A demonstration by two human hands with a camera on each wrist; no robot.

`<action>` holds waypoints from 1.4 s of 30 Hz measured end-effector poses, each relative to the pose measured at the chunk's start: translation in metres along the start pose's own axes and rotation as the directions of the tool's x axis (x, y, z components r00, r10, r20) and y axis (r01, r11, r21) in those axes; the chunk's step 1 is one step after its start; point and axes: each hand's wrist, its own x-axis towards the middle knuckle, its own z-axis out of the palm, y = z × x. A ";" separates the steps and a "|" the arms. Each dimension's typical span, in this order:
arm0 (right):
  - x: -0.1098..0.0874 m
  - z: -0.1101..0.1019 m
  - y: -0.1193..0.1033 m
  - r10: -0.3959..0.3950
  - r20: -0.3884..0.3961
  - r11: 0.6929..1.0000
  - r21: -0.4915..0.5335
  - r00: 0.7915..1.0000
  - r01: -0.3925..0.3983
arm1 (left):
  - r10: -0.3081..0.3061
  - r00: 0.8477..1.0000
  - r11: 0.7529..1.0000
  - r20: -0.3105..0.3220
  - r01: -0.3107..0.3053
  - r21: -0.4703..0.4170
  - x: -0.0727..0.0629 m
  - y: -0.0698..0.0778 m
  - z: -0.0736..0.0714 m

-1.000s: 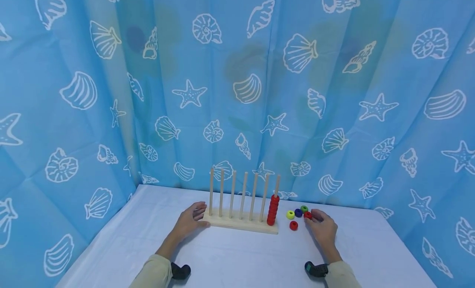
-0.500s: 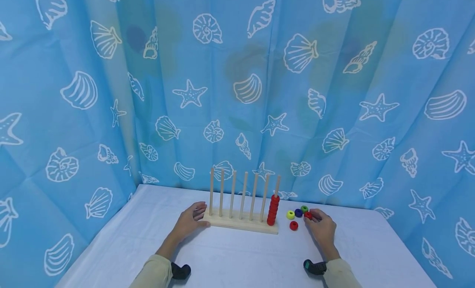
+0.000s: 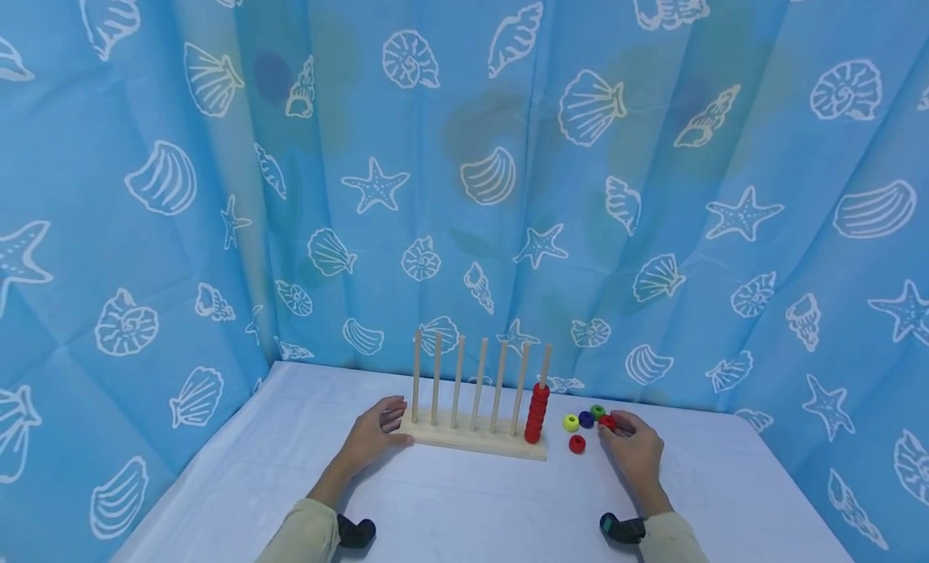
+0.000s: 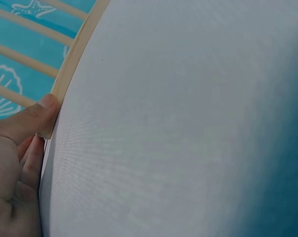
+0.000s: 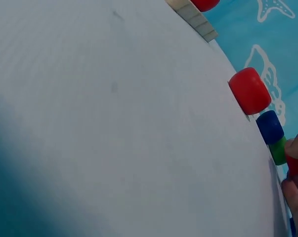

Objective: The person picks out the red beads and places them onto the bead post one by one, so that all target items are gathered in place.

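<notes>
A wooden peg stand [image 3: 472,440] with a row of upright pegs stands on the table. Its rightmost peg carries a stack of red beads [image 3: 536,414]; the other pegs are bare. My left hand [image 3: 368,438] grips the stand's left end, thumb [image 4: 47,102] on the front edge. Between thumb and fingers, my right hand [image 3: 637,450] pinches a red bead [image 3: 606,421], partly hidden in the right wrist view. Close by lie a green bead [image 3: 597,411], a dark blue bead [image 3: 585,419], a yellow bead [image 3: 571,423] and another red bead [image 3: 576,444].
White cloth [image 3: 479,506] covers the table. A blue curtain [image 3: 450,224] printed with shells and starfish hangs behind it and at both sides. Each wrist wears a black device, the left one [image 3: 356,533] and the right one [image 3: 622,528].
The head view has shifted slightly. Both hands keep their places, the left at the stand and the right at the red bead; the other beads have not moved.
</notes>
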 end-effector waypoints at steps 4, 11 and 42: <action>-0.001 -0.008 -0.005 -0.019 -0.004 1.000 -0.004 1.000 0.019 | -0.003 1.000 1.000 0.000 0.003 0.004 0.000 0.000 0.001; 0.002 -0.023 -0.020 -0.114 -0.022 0.993 0.027 0.993 0.115 | 0.008 1.000 1.000 -0.002 -0.008 0.002 0.001 -0.001 0.002; 0.009 -0.057 -0.146 -0.384 -0.093 0.888 0.236 0.919 0.395 | -0.003 1.000 1.000 -0.005 0.003 0.007 0.004 -0.006 0.002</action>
